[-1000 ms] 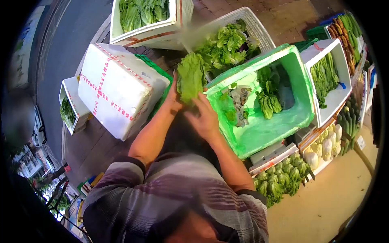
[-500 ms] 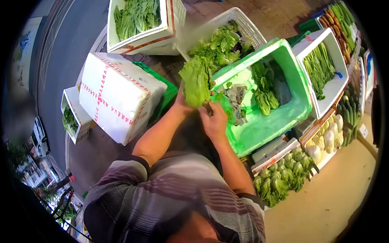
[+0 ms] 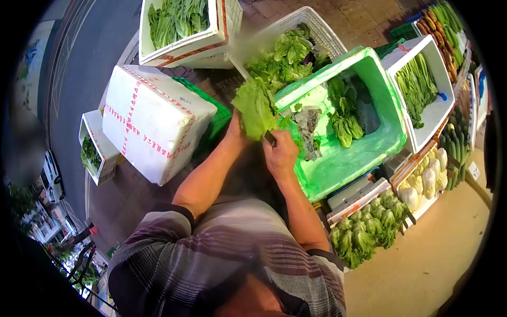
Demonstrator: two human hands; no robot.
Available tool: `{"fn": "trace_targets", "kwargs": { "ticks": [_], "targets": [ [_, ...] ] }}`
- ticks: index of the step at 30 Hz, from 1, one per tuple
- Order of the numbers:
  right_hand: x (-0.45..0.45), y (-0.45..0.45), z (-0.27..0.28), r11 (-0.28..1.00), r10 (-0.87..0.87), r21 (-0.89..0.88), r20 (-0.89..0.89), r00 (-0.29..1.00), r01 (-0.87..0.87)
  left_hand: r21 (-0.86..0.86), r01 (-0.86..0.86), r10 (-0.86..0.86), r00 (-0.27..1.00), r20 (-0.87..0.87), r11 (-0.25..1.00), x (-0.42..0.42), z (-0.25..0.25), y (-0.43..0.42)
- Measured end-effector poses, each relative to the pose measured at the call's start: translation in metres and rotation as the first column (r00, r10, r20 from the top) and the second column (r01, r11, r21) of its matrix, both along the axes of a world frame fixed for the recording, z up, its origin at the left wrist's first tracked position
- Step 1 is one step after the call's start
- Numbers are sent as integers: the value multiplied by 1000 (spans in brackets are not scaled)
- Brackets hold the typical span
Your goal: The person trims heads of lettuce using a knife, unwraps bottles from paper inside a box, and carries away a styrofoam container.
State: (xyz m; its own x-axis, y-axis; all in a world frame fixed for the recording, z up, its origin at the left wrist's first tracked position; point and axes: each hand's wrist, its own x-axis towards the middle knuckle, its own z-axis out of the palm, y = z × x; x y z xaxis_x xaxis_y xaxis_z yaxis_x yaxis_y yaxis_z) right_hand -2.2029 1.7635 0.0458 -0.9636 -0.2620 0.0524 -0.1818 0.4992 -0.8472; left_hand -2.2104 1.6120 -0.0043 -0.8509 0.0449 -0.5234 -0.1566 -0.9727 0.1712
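My left hand (image 3: 240,127) is closed around a head of leafy lettuce (image 3: 254,105), its leaves fanning up and away from me. Close beside the lettuce's lower end, my right hand (image 3: 281,151) is closed in a fist on a small dark, flat, blade-like tool (image 3: 270,138), most of it hidden by the fingers. Beyond both hands, more lettuce (image 3: 288,55) fills a white plastic basket (image 3: 330,38). To the right, a foam box (image 3: 383,132) lined with green plastic holds leafy greens (image 3: 346,119) and crumpled greyish scraps (image 3: 308,132).
A closed white foam box (image 3: 153,121) with red print stands at left, in front of a green crate (image 3: 211,127). Open foam boxes of greens (image 3: 179,24) and long-stemmed greens (image 3: 414,87) stand farther out. Lettuces (image 3: 367,227) and pale cabbages (image 3: 422,182) lie at right.
My right hand has turned into a tighter fist and shifted slightly right, showing the dark tool beside the lettuce. The lettuce has tilted a little in my left hand.
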Motion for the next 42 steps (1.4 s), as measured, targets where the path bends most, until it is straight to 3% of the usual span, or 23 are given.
{"fn": "trace_targets", "kwargs": {
  "ticks": [3,6,7,10,11,17,20,22,24,27,29,30,31,33,34,36,37,38,40,41,42],
  "targets": [
    [-1,0,3,997,40,-70,67,997,-35,43,108,-104,990,-90,993,-3,11,-9],
    [-14,7,8,998,0,-67,106,994,7,69,144,-141,989,-53,987,-8,17,-3],
    [-28,11,11,999,-11,-47,119,993,17,-257,166,-183,982,-44,952,-4,-7,0],
    [-62,12,21,999,-23,-19,140,990,26,244,173,-171,985,-28,954,-4,-6,4],
    [-70,12,17,1000,-6,1,131,991,6,96,247,-251,968,25,964,-7,6,9],
    [-83,37,-3,990,71,111,94,993,-81,117,414,-429,888,167,903,4,-21,21],
    [-91,57,-3,998,-45,51,219,975,35,155,490,-512,839,185,858,6,-19,31],
    [-100,77,1,939,-223,-111,523,822,326,143,528,-546,802,243,837,0,-7,40],
    [-97,104,-4,803,-343,-213,599,723,557,165,557,-576,810,108,814,-6,13,53],
    [-69,145,2,716,-456,-240,550,700,655,176,669,-664,741,-96,722,-12,8,61],
    [-35,171,-2,768,-421,-196,564,710,610,10,630,-630,776,5,776,-12,0,85],
    [-27,171,33,834,-460,0,551,696,552,-78,613,-611,790,57,786,-13,-5,98],
    [-7,179,19,830,-390,-171,502,772,530,-119,664,-632,742,224,738,-21,-1,111],
    [17,192,35,849,-396,-133,482,782,512,-232,685,-662,728,179,691,-24,0,144],
    [24,199,51,854,-396,-110,498,772,509,-318,732,-697,677,238,602,-33,25,172],
    [52,216,31,681,-535,-255,469,703,687,-382,797,-823,551,142,468,-35,17,213],
    [61,230,28,636,-630,-234,392,671,735,-478,789,-829,524,196,386,-34,38,244],
    [63,259,68,627,-637,-125,486,599,769,-527,802,-870,445,212,282,-32,49,273],
    [83,294,63,578,-695,125,593,406,807,-614,785,-921,294,254,82,-32,64,317],
    [94,310,76,481,-823,154,419,384,863,-605,796,-963,171,206,12,-31,86,346],
    [112,326,46,338,-832,-152,413,370,929,-640,768,-979,115,166,-18,-25,89,372]
  ]
}}
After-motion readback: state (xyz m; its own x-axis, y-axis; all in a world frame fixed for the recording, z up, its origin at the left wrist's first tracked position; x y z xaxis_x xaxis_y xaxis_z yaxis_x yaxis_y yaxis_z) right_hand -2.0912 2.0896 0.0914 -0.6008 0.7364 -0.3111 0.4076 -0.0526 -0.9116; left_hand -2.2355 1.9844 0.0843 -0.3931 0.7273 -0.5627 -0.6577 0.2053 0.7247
